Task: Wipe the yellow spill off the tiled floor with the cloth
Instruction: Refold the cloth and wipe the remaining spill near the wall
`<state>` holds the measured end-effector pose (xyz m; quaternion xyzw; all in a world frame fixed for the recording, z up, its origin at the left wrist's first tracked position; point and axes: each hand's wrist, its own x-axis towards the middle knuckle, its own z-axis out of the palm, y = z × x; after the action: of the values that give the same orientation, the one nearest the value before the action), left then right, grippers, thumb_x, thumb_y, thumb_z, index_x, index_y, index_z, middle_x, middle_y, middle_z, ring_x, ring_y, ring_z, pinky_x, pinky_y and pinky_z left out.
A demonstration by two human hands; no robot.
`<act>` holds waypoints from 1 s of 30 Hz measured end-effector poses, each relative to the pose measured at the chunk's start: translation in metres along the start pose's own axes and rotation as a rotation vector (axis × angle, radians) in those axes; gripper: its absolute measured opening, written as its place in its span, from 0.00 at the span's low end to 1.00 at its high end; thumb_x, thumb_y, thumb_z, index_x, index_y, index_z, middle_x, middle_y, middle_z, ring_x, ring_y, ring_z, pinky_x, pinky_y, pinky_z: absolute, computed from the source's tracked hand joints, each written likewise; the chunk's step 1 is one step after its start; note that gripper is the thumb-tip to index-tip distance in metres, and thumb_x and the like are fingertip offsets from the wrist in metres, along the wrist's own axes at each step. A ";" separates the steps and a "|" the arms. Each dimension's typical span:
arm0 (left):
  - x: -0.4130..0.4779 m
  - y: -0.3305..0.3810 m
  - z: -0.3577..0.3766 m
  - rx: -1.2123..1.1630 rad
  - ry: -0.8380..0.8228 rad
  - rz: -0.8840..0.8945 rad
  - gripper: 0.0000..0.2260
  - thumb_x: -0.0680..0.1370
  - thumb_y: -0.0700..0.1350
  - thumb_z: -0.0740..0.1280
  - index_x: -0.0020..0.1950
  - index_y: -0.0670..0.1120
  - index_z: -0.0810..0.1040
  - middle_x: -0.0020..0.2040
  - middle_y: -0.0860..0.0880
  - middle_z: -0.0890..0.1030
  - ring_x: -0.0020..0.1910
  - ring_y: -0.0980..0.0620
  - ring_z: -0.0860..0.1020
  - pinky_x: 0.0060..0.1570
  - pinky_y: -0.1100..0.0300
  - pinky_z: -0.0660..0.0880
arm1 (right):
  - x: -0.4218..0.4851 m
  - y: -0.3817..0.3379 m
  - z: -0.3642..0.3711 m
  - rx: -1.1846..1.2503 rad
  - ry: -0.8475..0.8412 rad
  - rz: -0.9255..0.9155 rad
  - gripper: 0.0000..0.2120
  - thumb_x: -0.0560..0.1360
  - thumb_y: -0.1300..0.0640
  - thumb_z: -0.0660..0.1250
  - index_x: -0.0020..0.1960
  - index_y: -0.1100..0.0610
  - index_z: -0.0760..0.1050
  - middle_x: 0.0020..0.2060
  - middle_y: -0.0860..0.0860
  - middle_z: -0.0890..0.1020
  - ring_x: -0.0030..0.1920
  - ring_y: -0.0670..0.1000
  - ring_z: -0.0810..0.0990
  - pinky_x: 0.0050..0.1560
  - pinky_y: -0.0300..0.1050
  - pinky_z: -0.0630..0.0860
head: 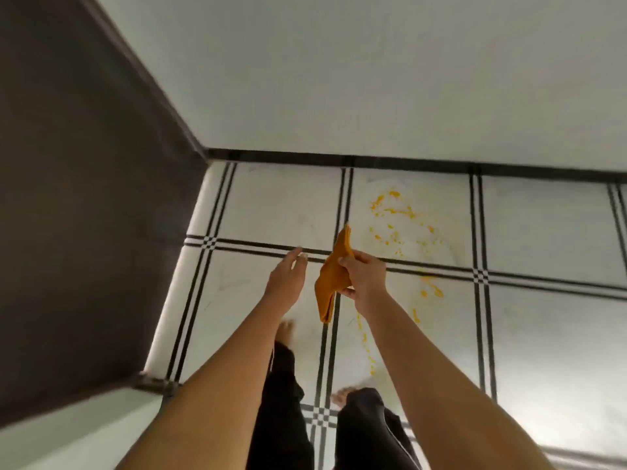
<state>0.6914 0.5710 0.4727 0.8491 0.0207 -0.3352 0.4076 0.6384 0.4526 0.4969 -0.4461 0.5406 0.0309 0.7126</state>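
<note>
Cloth (330, 283) (one, orange) pinched in right hand (364, 281); left hand (286, 278) spread.

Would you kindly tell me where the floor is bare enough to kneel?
The tile between the dark wall and the spill is bare. Right of the cloth, splashes trail back toward the feet.

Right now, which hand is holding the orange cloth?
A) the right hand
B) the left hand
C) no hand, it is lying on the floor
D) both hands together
A: the right hand pinches the folded orange cloth up in the air, while the left hand is open beside it and not touching it. The yellow spill is on the floor tiles beyond the hands.
</note>
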 end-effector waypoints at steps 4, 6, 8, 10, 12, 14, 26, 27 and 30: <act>0.094 -0.016 0.016 0.088 -0.180 0.042 0.18 0.82 0.51 0.52 0.72 0.51 0.64 0.72 0.48 0.66 0.71 0.48 0.63 0.66 0.56 0.61 | 0.076 0.022 0.020 0.094 0.212 -0.015 0.10 0.73 0.64 0.66 0.52 0.55 0.77 0.47 0.59 0.81 0.47 0.58 0.80 0.46 0.56 0.80; 0.140 -0.031 0.034 0.143 -0.254 0.064 0.18 0.82 0.51 0.52 0.72 0.51 0.64 0.72 0.48 0.66 0.71 0.48 0.64 0.65 0.56 0.61 | 0.117 0.037 0.023 0.136 0.318 -0.018 0.13 0.73 0.65 0.66 0.57 0.57 0.77 0.46 0.57 0.80 0.46 0.57 0.80 0.47 0.57 0.80; 0.177 -0.048 0.055 0.169 -0.311 0.082 0.18 0.82 0.51 0.52 0.72 0.51 0.65 0.72 0.48 0.67 0.70 0.48 0.64 0.66 0.55 0.61 | 0.153 0.054 0.018 0.163 0.405 -0.012 0.14 0.74 0.64 0.66 0.59 0.57 0.75 0.43 0.53 0.78 0.42 0.53 0.78 0.43 0.53 0.80; 0.211 -0.070 0.081 0.199 -0.345 0.104 0.19 0.82 0.52 0.52 0.72 0.51 0.65 0.71 0.48 0.68 0.70 0.48 0.64 0.68 0.53 0.60 | 0.191 0.075 0.008 0.175 0.485 -0.015 0.12 0.74 0.64 0.65 0.57 0.55 0.75 0.41 0.51 0.78 0.39 0.50 0.77 0.37 0.47 0.79; 0.244 -0.099 0.115 0.217 -0.380 0.120 0.18 0.82 0.52 0.52 0.71 0.52 0.66 0.71 0.48 0.68 0.70 0.48 0.65 0.69 0.50 0.60 | 0.231 0.103 -0.005 0.133 0.582 -0.053 0.12 0.74 0.63 0.65 0.57 0.56 0.76 0.42 0.52 0.79 0.41 0.51 0.79 0.40 0.47 0.80; 0.272 -0.131 0.149 0.214 -0.418 0.152 0.18 0.81 0.52 0.53 0.71 0.52 0.66 0.70 0.48 0.69 0.70 0.48 0.65 0.69 0.49 0.60 | 0.269 0.132 -0.018 0.029 0.659 -0.123 0.14 0.73 0.62 0.63 0.57 0.56 0.78 0.41 0.52 0.81 0.40 0.50 0.79 0.43 0.47 0.79; 0.419 -0.354 0.303 0.630 -0.363 0.534 0.19 0.81 0.50 0.53 0.73 0.49 0.64 0.73 0.48 0.64 0.74 0.48 0.58 0.69 0.46 0.56 | 0.501 0.378 -0.045 -0.534 0.667 -0.181 0.23 0.79 0.46 0.56 0.71 0.54 0.65 0.67 0.54 0.70 0.67 0.54 0.68 0.66 0.52 0.67; 0.430 -0.363 0.308 0.705 -0.331 0.617 0.19 0.81 0.50 0.53 0.73 0.49 0.63 0.74 0.48 0.63 0.75 0.48 0.55 0.70 0.45 0.53 | 0.513 0.386 -0.046 -0.563 0.695 -0.198 0.25 0.79 0.44 0.55 0.73 0.53 0.61 0.70 0.53 0.66 0.70 0.54 0.64 0.69 0.53 0.62; 0.461 -0.372 0.323 0.830 -0.269 0.843 0.21 0.81 0.50 0.51 0.74 0.48 0.61 0.75 0.47 0.60 0.75 0.48 0.52 0.70 0.45 0.49 | 0.554 0.396 -0.043 -0.807 0.686 -0.256 0.30 0.78 0.38 0.49 0.76 0.46 0.44 0.77 0.50 0.49 0.76 0.54 0.45 0.74 0.55 0.45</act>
<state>0.7548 0.4810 -0.1925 0.8226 -0.5014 -0.2292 0.1394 0.6272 0.4180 -0.1846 -0.7309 0.6287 0.0016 0.2657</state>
